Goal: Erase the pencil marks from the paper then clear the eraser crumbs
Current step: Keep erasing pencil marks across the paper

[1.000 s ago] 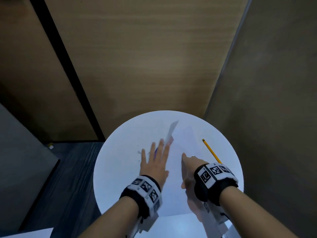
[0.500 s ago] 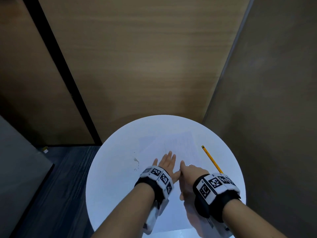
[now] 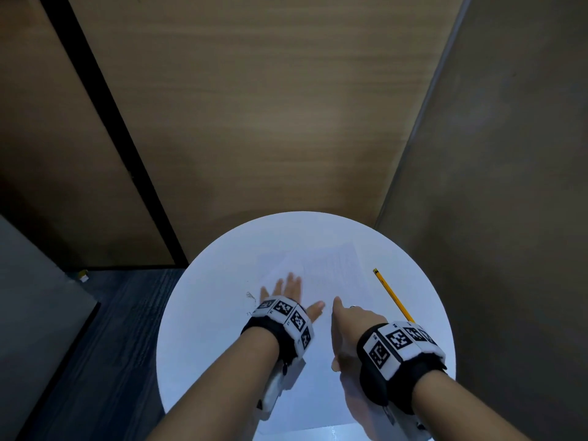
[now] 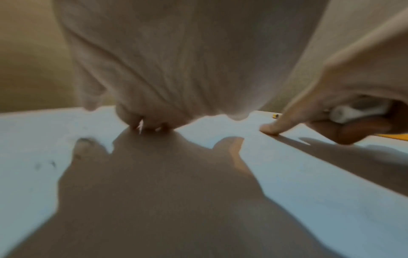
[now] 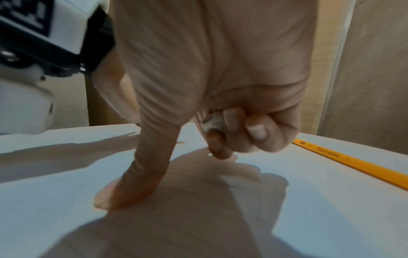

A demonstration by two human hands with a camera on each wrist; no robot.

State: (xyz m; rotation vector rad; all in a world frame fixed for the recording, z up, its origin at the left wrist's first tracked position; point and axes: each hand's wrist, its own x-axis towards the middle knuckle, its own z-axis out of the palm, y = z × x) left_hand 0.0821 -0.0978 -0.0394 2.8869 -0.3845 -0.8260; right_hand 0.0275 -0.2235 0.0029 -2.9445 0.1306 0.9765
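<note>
Near the left edge of the round white surface [image 3: 203, 329] lies a small scatter of eraser crumbs [image 3: 250, 296], just left of the left hand [image 3: 288, 289]. That hand lies flat with straight fingers, holding nothing, its palm on the left part of the paper [image 3: 331, 268]. The sheet sits at the middle of the surface, reaching toward the far edge, with faint ruled lines; whether pencil marks remain on it is too faint to tell. To the right, the right hand [image 3: 348, 326] presses its index fingertip on the paper while the other fingers curl around a small white eraser [image 5: 213, 121]. A yellow pencil [image 3: 393, 296] lies near the right edge, apart from the sheet.

The step in hand appears to be sweeping crumbs away. To do it well, the right fingertip should pin the sheet firmly so it cannot slide or crease, and the left hand should brush lightly outward in one direction, carrying the crumbs over the left edge rather than smearing them back across the paper.
</note>
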